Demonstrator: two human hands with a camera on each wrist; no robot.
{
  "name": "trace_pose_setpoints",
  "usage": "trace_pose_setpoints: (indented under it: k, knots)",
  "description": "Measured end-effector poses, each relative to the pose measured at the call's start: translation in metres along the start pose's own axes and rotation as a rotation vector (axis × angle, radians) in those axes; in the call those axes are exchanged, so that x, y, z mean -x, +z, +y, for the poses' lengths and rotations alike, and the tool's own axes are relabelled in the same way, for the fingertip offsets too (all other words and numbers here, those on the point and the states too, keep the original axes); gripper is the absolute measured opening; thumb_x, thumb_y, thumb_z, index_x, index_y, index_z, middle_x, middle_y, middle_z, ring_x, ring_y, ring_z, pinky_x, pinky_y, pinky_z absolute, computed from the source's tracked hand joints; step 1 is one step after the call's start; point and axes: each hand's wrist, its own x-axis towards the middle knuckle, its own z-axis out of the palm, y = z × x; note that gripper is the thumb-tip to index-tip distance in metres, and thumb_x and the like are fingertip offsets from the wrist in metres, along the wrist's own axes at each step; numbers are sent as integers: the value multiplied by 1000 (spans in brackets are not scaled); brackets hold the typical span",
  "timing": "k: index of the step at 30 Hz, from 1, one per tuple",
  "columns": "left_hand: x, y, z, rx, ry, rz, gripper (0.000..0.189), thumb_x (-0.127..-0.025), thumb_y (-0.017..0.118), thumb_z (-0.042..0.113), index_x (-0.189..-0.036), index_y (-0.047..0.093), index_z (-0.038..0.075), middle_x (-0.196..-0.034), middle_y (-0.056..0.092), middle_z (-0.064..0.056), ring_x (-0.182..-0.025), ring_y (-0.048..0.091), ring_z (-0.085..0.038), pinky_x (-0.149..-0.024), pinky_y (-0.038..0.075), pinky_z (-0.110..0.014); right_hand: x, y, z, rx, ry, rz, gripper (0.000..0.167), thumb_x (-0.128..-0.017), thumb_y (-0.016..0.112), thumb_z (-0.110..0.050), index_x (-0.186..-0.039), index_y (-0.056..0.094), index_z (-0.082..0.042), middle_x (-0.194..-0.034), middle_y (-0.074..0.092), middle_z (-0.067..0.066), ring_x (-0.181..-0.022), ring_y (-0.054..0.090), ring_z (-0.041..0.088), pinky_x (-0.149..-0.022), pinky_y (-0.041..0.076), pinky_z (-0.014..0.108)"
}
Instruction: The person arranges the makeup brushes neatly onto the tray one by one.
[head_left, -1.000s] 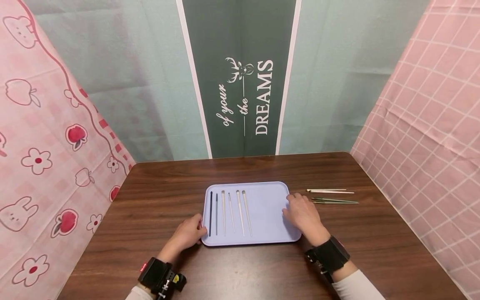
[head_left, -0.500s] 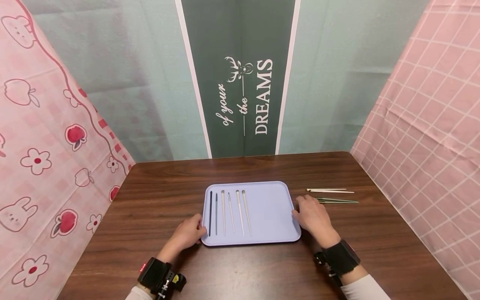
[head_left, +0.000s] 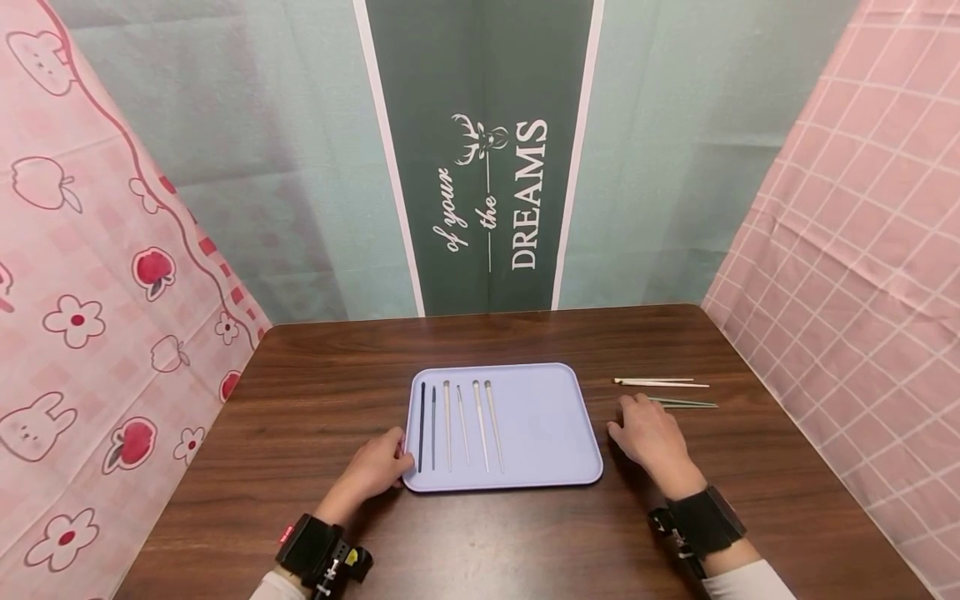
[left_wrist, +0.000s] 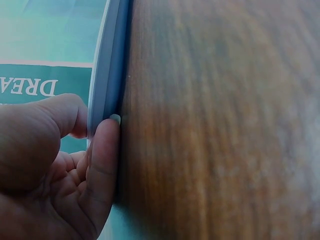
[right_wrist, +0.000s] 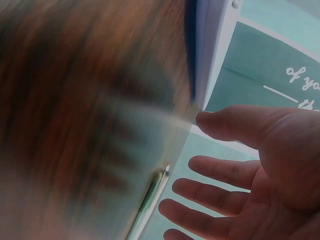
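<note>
A lavender tray [head_left: 543,433] lies on the table with several slim brushes on it, side by side: a black one [head_left: 422,433], a blue-grey one [head_left: 433,437] and paler ones such as this cream brush [head_left: 481,425]. My left hand [head_left: 375,461] pinches the tray's near left corner; in the left wrist view thumb and finger meet at the tray edge [left_wrist: 105,70]. Right of the tray, my right hand [head_left: 651,433] holds nothing, its fingers spread in the right wrist view. Beyond its fingers lie green-handled brushes [head_left: 690,405], their near ends partly hidden by that hand.
Pale brushes [head_left: 663,383] lie farther back at the right of the wooden table [head_left: 487,542]. A green curtain [head_left: 637,208] hangs behind the table's back edge. Pink cloths stand at both sides, patterned left [head_left: 112,333] and checked right [head_left: 862,292].
My right hand has moved right, off the tray's right edge and over toward the green brushes, covering more of them. The left hand and the tray stay put.
</note>
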Motion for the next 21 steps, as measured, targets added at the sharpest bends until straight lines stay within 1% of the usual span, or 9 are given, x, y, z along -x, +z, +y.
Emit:
trace_pose_setpoints:
  k: [4,10,15,21]
  knots:
    - [0,0,-1,5,-1,-1,14,-88,64,10,-86,50,10,-69,54,-2,-55,61,-11,-51,49,-28,1,0,8,3,7,3,48,-91,68,-19,-125,58,13,-122,56,37,-113,55,55,-92,46,64]
    - [0,1,-1,6,-8,-8,15,-88,64,10,-86,50,10,-69,54,-3,-55,61,-12,-52,48,-29,2,0,20,23,4,34,45,-89,70,-20,-118,60,13,-113,59,36,-103,59,57,-84,49,64]
    - [-1,0,0,4,-6,-7,15,-88,64,10,-86,50,10,-69,54,-3,-55,61,-12,-52,48,-28,4,-4,28,24,14,31,46,-89,69,-20,-119,59,14,-118,57,38,-108,56,58,-87,47,65]
    - [0,0,-1,2,-12,-9,15,-88,64,10,-86,50,10,-69,53,-3,-56,61,-12,-52,49,-28,4,-6,37,21,42,0,50,-92,66,-19,-126,55,15,-125,53,39,-114,52,59,-91,45,66]
